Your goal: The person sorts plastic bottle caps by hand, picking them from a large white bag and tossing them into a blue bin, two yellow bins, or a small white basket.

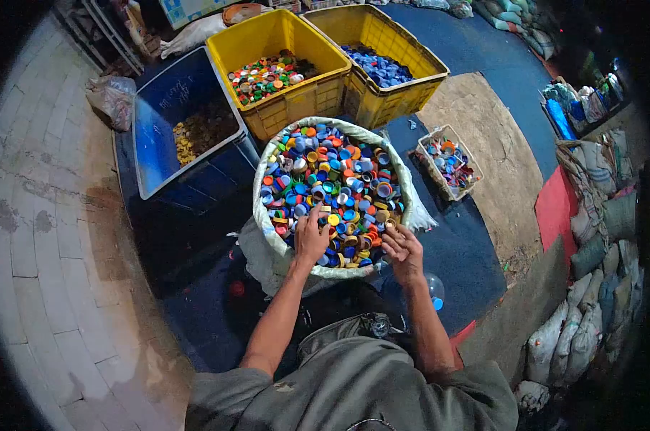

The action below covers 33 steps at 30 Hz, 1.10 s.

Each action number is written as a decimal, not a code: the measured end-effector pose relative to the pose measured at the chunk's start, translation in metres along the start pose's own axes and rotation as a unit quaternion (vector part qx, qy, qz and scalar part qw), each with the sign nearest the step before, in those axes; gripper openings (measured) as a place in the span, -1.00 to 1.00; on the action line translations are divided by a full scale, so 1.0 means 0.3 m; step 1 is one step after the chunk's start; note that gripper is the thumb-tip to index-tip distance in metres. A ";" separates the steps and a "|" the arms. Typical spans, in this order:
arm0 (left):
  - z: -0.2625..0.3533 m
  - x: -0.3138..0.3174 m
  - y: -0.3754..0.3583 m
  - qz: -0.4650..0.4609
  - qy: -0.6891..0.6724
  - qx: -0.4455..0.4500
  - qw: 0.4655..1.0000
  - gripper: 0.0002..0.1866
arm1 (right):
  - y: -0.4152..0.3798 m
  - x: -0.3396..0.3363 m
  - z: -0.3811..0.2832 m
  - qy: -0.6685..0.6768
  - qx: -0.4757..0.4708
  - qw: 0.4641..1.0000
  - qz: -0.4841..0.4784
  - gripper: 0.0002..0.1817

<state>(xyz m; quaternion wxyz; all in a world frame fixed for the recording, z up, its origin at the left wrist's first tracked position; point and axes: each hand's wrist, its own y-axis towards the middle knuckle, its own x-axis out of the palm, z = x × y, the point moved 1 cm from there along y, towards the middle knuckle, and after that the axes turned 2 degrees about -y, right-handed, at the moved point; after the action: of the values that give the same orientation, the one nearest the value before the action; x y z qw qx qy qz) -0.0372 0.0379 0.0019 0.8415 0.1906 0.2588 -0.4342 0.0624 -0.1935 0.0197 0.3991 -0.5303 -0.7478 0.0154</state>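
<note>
A round sack with a rolled pale rim stands before me, filled with plastic bottle caps in blue, orange, yellow, green and white. Over the near left part of the heap, my left hand has its fingers closed around a pale yellow bottle cap. At the right side of the heap, my right hand pinches a tan bottle cap at its fingertips. Loose caps lie directly beneath both hands, and the fingers partly cover the caps they hold.
Behind the sack are a yellow bin of mixed caps and another yellow bin of blue caps. A blue bin with yellowish caps stands left. On the right are a small white basket, cardboard and stacked sacks.
</note>
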 end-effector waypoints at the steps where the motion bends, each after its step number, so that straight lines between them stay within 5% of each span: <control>1: -0.001 0.001 0.007 -0.011 0.015 0.010 1.000 -0.35 | -0.013 -0.008 0.011 -0.005 -0.005 1.000 0.002 -0.44; 10: -0.023 0.034 0.055 -0.095 0.122 0.091 0.984 -0.26 | -0.131 -0.060 0.050 -0.027 -0.023 0.999 0.039 -0.41; 13: -0.017 0.033 0.072 -0.108 0.052 0.061 0.991 -0.27 | -0.158 -0.066 0.054 -0.027 -0.028 0.998 0.051 -0.41; 21: -0.080 0.072 0.073 -0.074 -0.070 0.005 0.995 -0.42 | -0.180 -0.084 0.092 -0.028 -0.015 0.997 0.071 -0.42; 28: -0.062 0.049 0.064 0.007 -0.034 0.014 0.999 -0.50 | -0.133 -0.064 0.087 -0.051 -0.010 0.998 0.041 -0.44; 33: -0.106 0.056 0.066 0.032 -0.308 -0.140 0.940 -0.54 | -0.074 -0.018 0.027 -0.103 0.004 0.994 0.035 -0.49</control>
<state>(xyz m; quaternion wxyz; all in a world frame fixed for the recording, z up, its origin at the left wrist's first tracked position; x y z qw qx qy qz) -0.0214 0.0556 -0.0316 0.9115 -0.0642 0.0386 -0.4043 0.0406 -0.2043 0.0210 0.3210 -0.5500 -0.7661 0.0869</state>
